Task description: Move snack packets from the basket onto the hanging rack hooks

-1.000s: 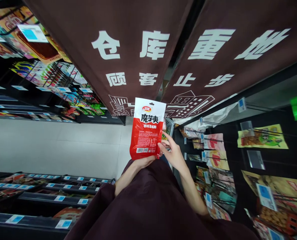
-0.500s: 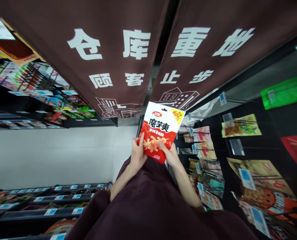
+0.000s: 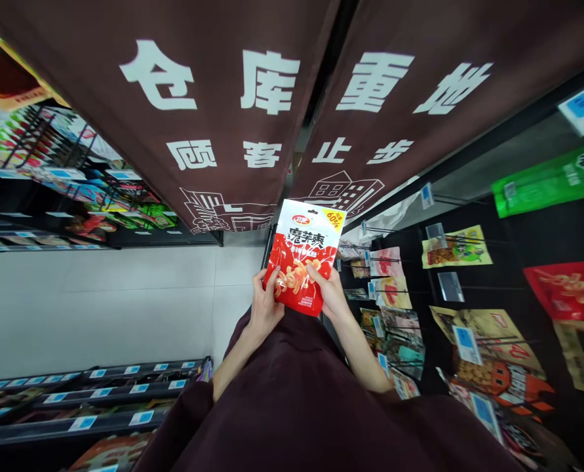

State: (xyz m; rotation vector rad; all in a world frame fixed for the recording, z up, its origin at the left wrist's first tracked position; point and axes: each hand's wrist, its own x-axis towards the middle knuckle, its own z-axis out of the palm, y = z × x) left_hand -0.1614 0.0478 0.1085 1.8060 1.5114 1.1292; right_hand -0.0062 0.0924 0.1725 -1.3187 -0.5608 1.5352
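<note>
A red and white snack bag (image 3: 304, 252) is held upright in front of my body, its printed front facing me. Yellow print fills its upper right corner, and a hang hole is at the top edge. My left hand (image 3: 266, 305) grips the lower left side, thumb on the front. At the lower right side, my right hand (image 3: 331, 294) is closed on the same bag, with its thumb lying across the printed food picture. The other fingers of both hands are partly hidden behind the bag.
Brown curtains (image 3: 252, 124) with white lettering hang ahead, split by a narrow gap. Hanging snack bags (image 3: 498, 341) line the black rack at right. Shelves with price tags (image 3: 139, 388) stand at lower left, and more packets (image 3: 90, 223) at upper left. Pale floor tiles (image 3: 124, 282) lie between.
The bag has turned slightly more upright and shifted a little left, with both hands still on it. The right-hand rack has shifted left in view.
</note>
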